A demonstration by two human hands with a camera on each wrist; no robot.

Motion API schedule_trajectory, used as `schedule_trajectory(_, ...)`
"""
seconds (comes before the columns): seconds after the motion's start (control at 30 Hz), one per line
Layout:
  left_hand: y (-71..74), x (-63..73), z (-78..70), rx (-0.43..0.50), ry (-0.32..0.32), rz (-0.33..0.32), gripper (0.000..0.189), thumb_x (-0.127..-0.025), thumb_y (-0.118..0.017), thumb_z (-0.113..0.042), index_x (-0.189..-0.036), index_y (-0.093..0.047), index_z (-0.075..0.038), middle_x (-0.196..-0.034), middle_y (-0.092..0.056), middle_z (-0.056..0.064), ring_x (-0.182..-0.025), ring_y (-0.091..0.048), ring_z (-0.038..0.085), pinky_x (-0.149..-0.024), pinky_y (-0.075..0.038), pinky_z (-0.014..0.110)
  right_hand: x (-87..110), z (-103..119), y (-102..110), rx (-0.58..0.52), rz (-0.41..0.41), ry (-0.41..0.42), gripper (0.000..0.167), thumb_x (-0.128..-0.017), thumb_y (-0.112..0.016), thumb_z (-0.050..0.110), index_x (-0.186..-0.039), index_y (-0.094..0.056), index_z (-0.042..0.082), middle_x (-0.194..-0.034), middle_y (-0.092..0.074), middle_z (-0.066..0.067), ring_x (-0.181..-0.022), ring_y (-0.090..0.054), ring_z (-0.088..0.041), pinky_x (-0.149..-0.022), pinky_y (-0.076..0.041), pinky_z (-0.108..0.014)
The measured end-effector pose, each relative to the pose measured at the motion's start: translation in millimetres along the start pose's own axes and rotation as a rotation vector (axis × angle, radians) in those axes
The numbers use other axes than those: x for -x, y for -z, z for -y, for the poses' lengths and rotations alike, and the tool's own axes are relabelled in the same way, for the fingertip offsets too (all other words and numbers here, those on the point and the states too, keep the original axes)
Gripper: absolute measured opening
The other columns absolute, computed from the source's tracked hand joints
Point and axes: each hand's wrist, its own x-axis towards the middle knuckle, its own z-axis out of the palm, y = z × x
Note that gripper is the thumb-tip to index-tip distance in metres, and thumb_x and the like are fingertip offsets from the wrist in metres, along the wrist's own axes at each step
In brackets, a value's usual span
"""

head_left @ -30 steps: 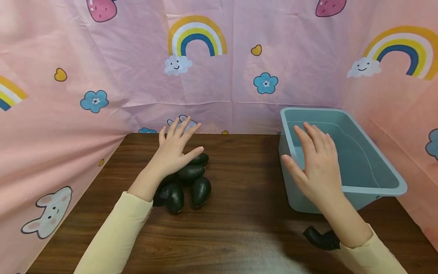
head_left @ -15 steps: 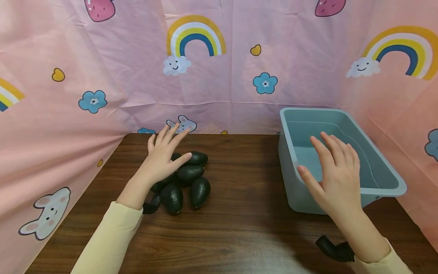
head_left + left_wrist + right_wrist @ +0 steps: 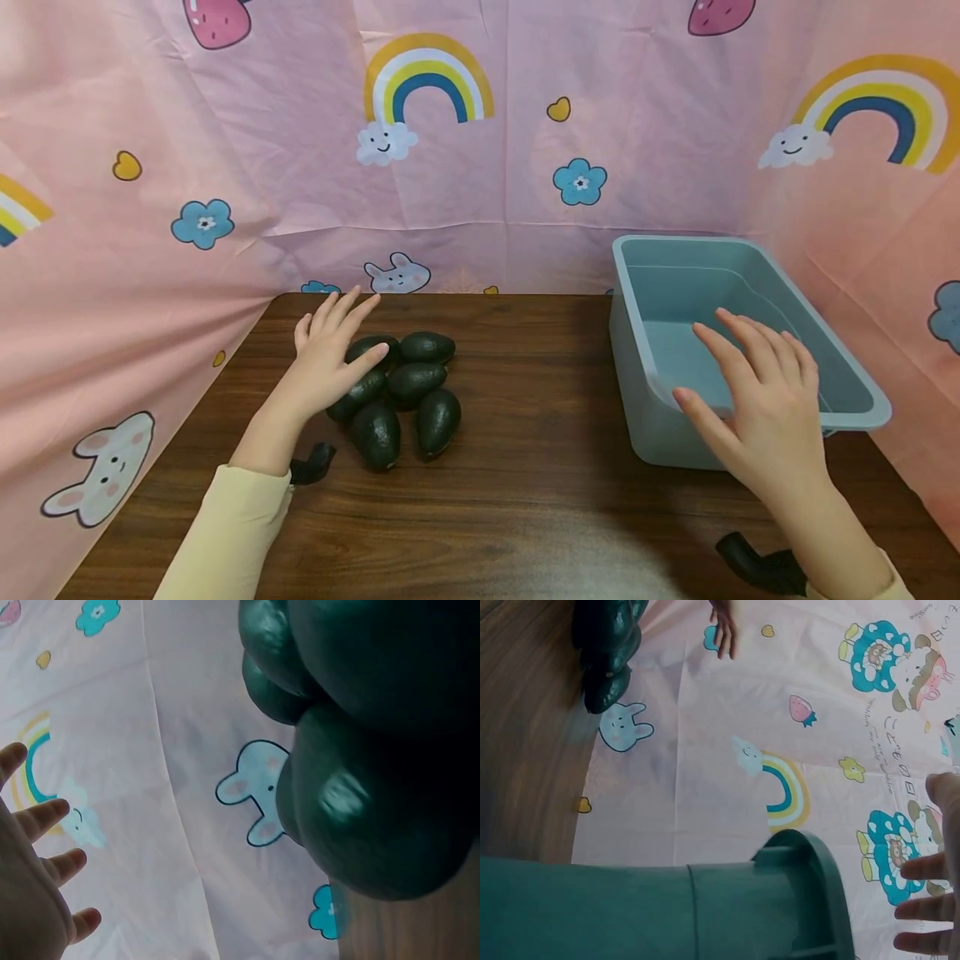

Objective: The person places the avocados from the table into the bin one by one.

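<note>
On a dark wood-grain table (image 3: pixel 525 508), left of centre, six dark green avocados (image 3: pixel 416 383) lie clustered on their sides. The two nearest the person have their long axes running roughly front to back; the left one of this pair (image 3: pixel 377 435) slants slightly, its near end angled to the right. Behind them, one avocado lies almost crosswise, left to right, and the rear right one (image 3: pixel 427 347) does the same. The two on the left are partly covered by a hand, so their exact direction is hard to tell.

The person's left hand (image 3: pixel 318 371) is at the left edge of the cluster, with fingers extended and spread. Its thumb overlaps the rear left avocado from the head view; the left wrist view shows a gap between the other fingers and the fruit. The right hand (image 3: pixel 776 408) is well apart from the avocados, its fingers also spread and slightly bent, near the front corner of a blue-grey plastic bin (image 3: pixel 626 383) at the table's right. The right wrist view shows space between those fingers and the bin.

Pale yellow sleeves (image 3: pixel 225 533) cover both forearms, and a black curved piece (image 3: pixel 313 463) juts from beside each wrist. Pink cloth (image 3: pixel 637 192) printed with rainbows, flowers, hearts and rabbits surrounds the table on three sides.
</note>
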Motion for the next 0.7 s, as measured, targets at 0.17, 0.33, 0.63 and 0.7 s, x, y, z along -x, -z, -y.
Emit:
schedule_trajectory(0.17,0.7,7.2,8.6,0.032,0.013,-0.005,0.066,-0.097,-0.054,-0.043,-0.153,-0.025,-0.024,-0.158,-0.014,0.008,-0.143,-0.002,0.034,-0.103,0.005,0.064,3.1,-5.2,7.8,-0.044,0.051,0.048,0.069,-0.093,-0.043,0.062,-0.124,-0.061,0.003,-0.130,-0.053,-0.020,-0.114,-0.045,-0.043,-0.102,-0.022,-0.060)
schedule_trajectory(0.33,0.7,13.3,15.3,0.069,0.036,0.010,0.066,-0.096,-0.056,-0.039,-0.153,-0.026,-0.023,-0.157,-0.016,0.010,-0.143,-0.002,0.035,-0.102,0.005,0.066,6.9,-12.8,14.6,-0.076,0.140,0.073,0.068,-0.094,-0.044,0.062,-0.127,-0.061,0.005,-0.134,-0.051,-0.017,-0.114,-0.045,-0.041,-0.102,-0.024,-0.058)
schedule_trajectory(0.63,-1.3,22.7,25.3,0.102,0.054,0.030,0.064,-0.097,-0.056,-0.035,-0.153,-0.027,-0.020,-0.156,-0.019,0.013,-0.142,-0.007,0.039,-0.099,0.001,0.069,15.1,-24.1,27.0,-0.172,0.315,0.086,0.062,-0.091,-0.051,0.061,-0.129,-0.060,0.013,-0.139,-0.048,-0.006,-0.120,-0.043,-0.033,-0.101,-0.026,-0.051)
schedule_trajectory(0.7,-2.2,24.4,27.8,0.116,0.058,0.031,0.064,-0.097,-0.056,-0.034,-0.152,-0.027,-0.019,-0.156,-0.020,0.014,-0.141,-0.007,0.039,-0.099,0.001,0.070,16.2,-25.5,28.9,-0.191,0.327,0.088,0.061,-0.090,-0.053,0.060,-0.129,-0.060,0.014,-0.138,-0.049,-0.005,-0.119,-0.043,-0.031,-0.101,-0.025,-0.047)
